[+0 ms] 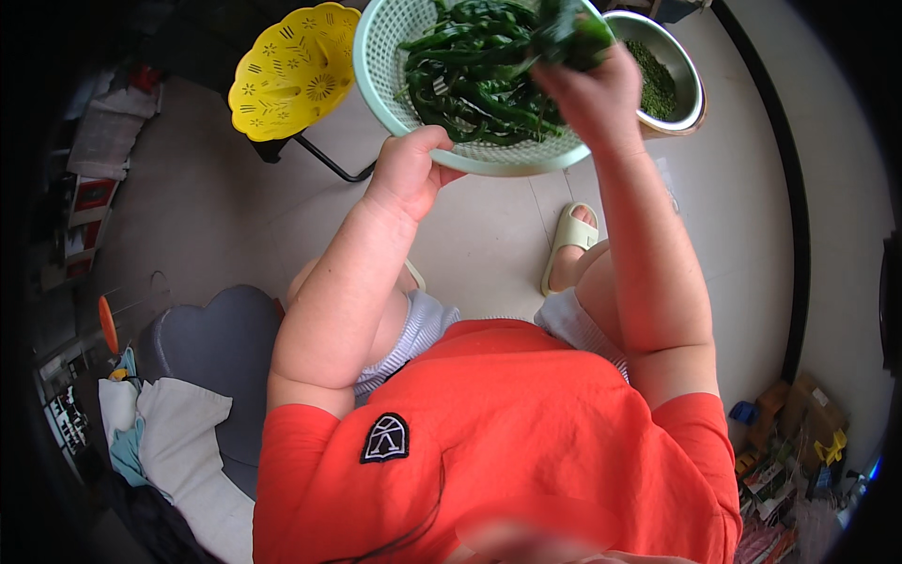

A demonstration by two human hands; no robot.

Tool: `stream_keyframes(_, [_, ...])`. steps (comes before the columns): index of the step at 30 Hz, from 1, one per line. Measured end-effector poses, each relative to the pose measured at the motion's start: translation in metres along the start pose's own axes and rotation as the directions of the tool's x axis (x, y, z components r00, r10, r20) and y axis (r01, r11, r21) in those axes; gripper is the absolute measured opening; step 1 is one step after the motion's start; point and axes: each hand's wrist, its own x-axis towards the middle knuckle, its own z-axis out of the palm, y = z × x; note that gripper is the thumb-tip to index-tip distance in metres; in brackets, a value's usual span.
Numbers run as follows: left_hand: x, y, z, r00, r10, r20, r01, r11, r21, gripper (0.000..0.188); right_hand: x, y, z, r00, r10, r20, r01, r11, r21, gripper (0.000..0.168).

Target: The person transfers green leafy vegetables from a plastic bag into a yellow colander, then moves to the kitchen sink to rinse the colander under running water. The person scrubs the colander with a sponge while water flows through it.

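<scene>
A pale green plastic colander (384,63) full of long green chili peppers (486,92) is at the top of the view. My left hand (416,166) grips its near rim, thumb over the edge and fingers beneath. Over the colander's right side, my right hand (599,99) holds a bunch of dark green peppers (571,35), blurred by motion. To the right, partly behind that hand, stands a stainless steel bowl (694,70) with small green pieces (652,81) inside, too fine to identify.
A yellow perforated plastic stool or chair seat (282,77) on black metal legs stands at upper left. Beside me on the left is a grey padded chair (211,352) with draped cloth (183,430). Boxes and clutter (789,437) lie by the right wall.
</scene>
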Motion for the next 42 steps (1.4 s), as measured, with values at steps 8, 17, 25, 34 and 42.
stream_keyframes(8, [-0.001,-0.013,-0.004,0.990,-0.141,0.028,0.140,0.990,0.035,0.034,0.010,-0.013,-0.027,0.992,0.008,0.129,0.028,0.959,-0.281,0.034])
stream_keyframes(17, [-0.002,-0.014,-0.001,0.992,-0.123,0.022,0.123,0.992,0.032,0.034,0.011,-0.009,-0.026,0.982,0.102,0.156,-0.053,0.956,-0.288,0.060])
stream_keyframes(25, [0.002,-0.018,-0.008,0.992,-0.121,0.046,0.119,0.991,0.055,0.030,-0.014,0.015,0.013,0.952,0.000,0.306,0.174,0.824,-0.539,0.075])
stream_keyframes(34, [-0.009,-0.010,0.004,0.996,-0.055,0.069,0.056,0.998,-0.009,0.031,-0.039,-0.010,0.036,0.837,-0.298,0.459,0.459,0.839,-0.292,0.046])
stream_keyframes(42, [-0.001,-0.012,0.000,0.995,-0.098,0.033,0.096,0.994,0.047,0.028,0.003,-0.002,0.000,0.983,0.175,-0.053,-0.169,0.981,0.096,0.027])
